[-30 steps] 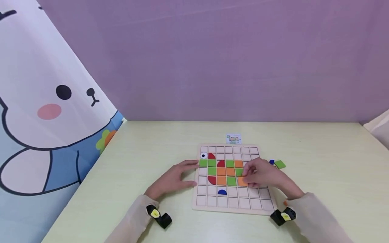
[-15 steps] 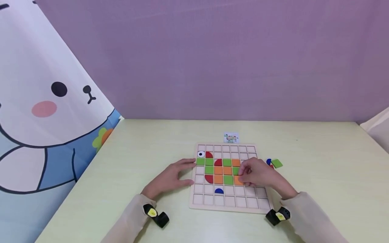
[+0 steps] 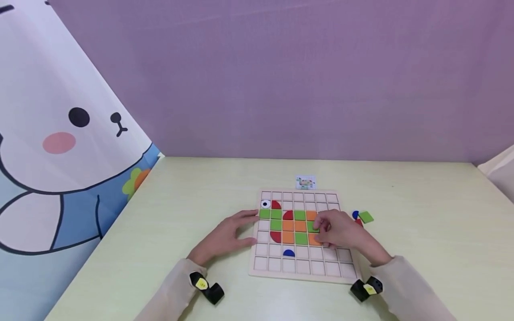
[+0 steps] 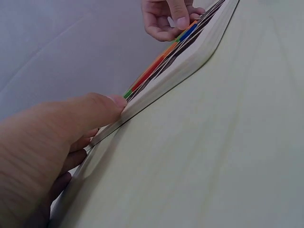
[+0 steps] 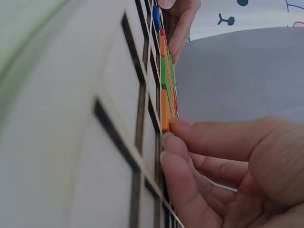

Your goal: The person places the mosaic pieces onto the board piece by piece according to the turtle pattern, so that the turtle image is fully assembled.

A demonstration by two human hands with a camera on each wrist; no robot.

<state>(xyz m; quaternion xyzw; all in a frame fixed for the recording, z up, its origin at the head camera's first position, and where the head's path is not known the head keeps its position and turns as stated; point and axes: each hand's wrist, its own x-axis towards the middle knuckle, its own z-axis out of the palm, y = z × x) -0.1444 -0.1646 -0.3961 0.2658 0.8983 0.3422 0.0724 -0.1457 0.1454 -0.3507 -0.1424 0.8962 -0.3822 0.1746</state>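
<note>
A wooden grid board (image 3: 265, 263) lies on the table, filled partly with green, orange and red tiles, a blue half-round tile (image 3: 289, 253) and a round eye tile (image 3: 265, 203). At its left edge my left hand (image 3: 225, 234) rests with thumb and fingers spread, touching the rim. My right hand (image 3: 339, 229) is over the board's right part, fingers curled. Its thumb and fingertips pinch the right end of an orange square tile (image 5: 165, 107), which sits at the grid in the lower filled row. The fingers cover part of that tile and a green tile (image 3: 311, 226) above it.
A small picture card (image 3: 306, 182) lies just behind the board. Right of the board are a loose green tile (image 3: 366, 217), a blue tile (image 3: 355, 214) and a red tile (image 3: 359, 222), partly behind the right hand. A purple backdrop (image 3: 305, 80) stands behind the table.
The orange tile has settled level in line with its row, and the right hand has drawn back slightly from the green tile. The left hand stays at the board's edge. The view shifted a little.
</note>
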